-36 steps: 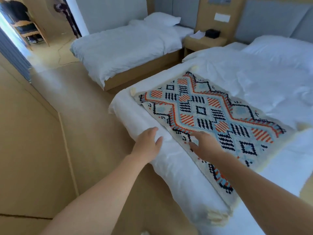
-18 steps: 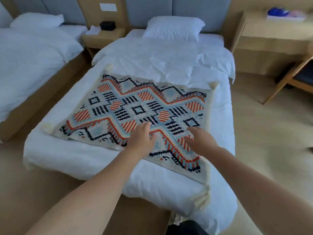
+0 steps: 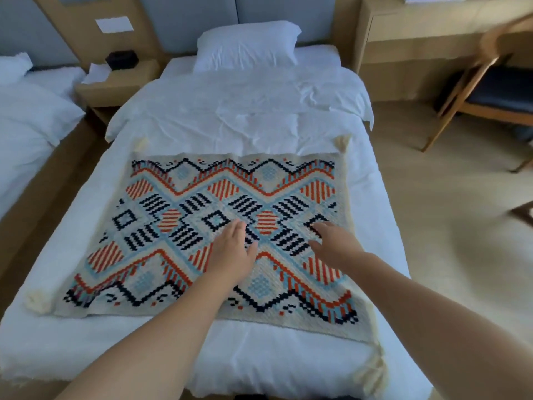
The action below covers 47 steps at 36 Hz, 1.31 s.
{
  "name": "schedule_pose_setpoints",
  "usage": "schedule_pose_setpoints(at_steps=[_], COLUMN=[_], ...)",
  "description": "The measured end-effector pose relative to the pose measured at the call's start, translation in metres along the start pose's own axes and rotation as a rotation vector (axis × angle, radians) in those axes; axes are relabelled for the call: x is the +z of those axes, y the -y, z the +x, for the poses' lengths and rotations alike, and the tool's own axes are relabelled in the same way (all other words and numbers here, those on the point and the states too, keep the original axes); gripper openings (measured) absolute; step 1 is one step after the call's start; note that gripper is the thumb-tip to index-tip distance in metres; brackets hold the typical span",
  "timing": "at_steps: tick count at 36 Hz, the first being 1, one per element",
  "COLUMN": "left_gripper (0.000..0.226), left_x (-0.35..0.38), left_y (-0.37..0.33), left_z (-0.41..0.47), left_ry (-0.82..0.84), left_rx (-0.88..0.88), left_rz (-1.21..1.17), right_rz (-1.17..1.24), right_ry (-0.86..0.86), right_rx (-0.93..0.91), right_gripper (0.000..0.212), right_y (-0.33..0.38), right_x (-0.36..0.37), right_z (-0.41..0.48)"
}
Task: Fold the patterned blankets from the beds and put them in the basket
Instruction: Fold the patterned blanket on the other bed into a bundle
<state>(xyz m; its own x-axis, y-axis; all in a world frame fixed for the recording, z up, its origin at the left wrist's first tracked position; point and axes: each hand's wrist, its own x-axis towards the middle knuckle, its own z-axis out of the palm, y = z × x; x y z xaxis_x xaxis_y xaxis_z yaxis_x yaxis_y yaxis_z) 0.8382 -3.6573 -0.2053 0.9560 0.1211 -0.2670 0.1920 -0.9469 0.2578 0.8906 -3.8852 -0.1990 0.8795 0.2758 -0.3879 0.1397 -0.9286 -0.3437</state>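
Note:
A patterned blanket [image 3: 184, 215] in cream, orange, light blue and black lies spread flat across the foot half of the white bed [image 3: 245, 111], with cream tassels at its corners. My left hand [image 3: 230, 252] reaches over the blanket's middle, fingers straight and together, holding nothing. To its right my right hand [image 3: 334, 243] hovers palm down over the blanket, fingers slightly apart and empty. No basket is in view.
A second white bed [image 3: 31, 119] stands to the left across a narrow gap. A wooden nightstand [image 3: 115, 85] with a black box sits between the beds. A desk [image 3: 432, 33] and wooden chair [image 3: 490, 90] stand at the right, with bare floor beside the bed.
The view has swung from the bed's left side round to its foot. Both hands have moved from the blanket's near edge to over its middle.

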Motion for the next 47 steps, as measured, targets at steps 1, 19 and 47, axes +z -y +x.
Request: schedule_pose_setpoints(at_steps=[1, 19, 47], left_gripper=[0.065, 0.066, 0.079], left_x=[0.003, 0.12, 0.279], left_y=[0.002, 0.037, 0.017], left_z=[0.01, 0.256, 0.457], left_ry=[0.017, 0.281, -0.034], left_rx=[0.017, 0.234, 0.315], left_rz=[0.008, 0.186, 0.192], right_rz=[0.007, -0.082, -0.235], right_ry=[-0.002, 0.147, -0.27], right_rx=[0.016, 0.286, 0.231], right_gripper=[0.047, 0.069, 0.066], right_y=[0.0, -0.026, -0.202], right_x=[0.002, 0.107, 0.082], right_z=[0.007, 0.203, 0.496])
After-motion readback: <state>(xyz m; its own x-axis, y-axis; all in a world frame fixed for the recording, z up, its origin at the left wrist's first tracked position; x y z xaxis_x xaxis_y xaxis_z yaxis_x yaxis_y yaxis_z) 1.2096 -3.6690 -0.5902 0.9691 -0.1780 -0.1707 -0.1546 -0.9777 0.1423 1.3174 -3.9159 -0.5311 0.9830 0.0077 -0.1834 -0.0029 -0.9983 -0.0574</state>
